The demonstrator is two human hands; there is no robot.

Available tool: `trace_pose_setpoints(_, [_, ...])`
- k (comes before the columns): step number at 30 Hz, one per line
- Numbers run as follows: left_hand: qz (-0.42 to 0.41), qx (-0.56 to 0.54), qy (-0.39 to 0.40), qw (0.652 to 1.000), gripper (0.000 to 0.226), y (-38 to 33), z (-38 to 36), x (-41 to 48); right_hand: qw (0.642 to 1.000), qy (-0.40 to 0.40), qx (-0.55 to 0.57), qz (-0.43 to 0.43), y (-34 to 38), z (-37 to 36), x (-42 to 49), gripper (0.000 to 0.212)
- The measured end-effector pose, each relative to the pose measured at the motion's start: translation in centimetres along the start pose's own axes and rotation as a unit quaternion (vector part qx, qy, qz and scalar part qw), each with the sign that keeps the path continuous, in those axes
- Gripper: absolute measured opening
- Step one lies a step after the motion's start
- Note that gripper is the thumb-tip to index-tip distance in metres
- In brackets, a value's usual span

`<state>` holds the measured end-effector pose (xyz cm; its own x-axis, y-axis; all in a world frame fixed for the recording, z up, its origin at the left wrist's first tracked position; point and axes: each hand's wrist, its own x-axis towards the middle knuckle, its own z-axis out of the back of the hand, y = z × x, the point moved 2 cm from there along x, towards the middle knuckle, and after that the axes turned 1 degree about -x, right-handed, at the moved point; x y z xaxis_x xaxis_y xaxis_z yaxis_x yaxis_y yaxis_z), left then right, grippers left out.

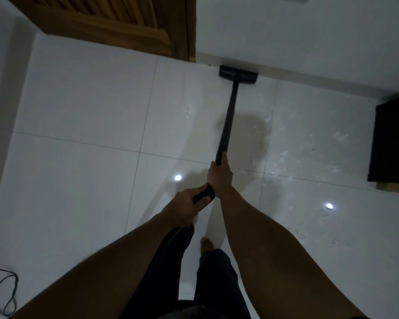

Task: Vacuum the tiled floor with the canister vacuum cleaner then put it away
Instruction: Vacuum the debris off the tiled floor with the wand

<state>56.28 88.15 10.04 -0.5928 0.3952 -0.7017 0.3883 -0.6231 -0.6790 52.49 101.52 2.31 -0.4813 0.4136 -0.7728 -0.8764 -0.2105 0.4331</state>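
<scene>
A black vacuum wand (pixel 228 116) runs from my hands away to a black floor head (pixel 238 74), which lies on the white tiled floor (pixel 83 107) against the base of the far wall. My right hand (pixel 219 174) grips the wand partway down. My left hand (pixel 187 204) grips the black handle at the near end. White scraps (pixel 283 157) are scattered over the tiles to the right of the wand. The canister itself is out of view.
A wooden door (pixel 115 21) stands at the far left, next to the white wall (pixel 309 31). A black piece of furniture (pixel 392 141) sits at the right edge. A dark cable (pixel 5 293) loops on the floor at lower left. My legs and a bare foot (pixel 206 244) are below.
</scene>
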Motion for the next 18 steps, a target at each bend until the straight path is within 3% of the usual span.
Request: trace_pose_setpoints(18, [-0.012,-0.006,-0.013,1.0,0.051,-1.5,-0.8,2.2,1.0,-0.015,-0.002,0.013,1.2,2.3,2.6,0.062])
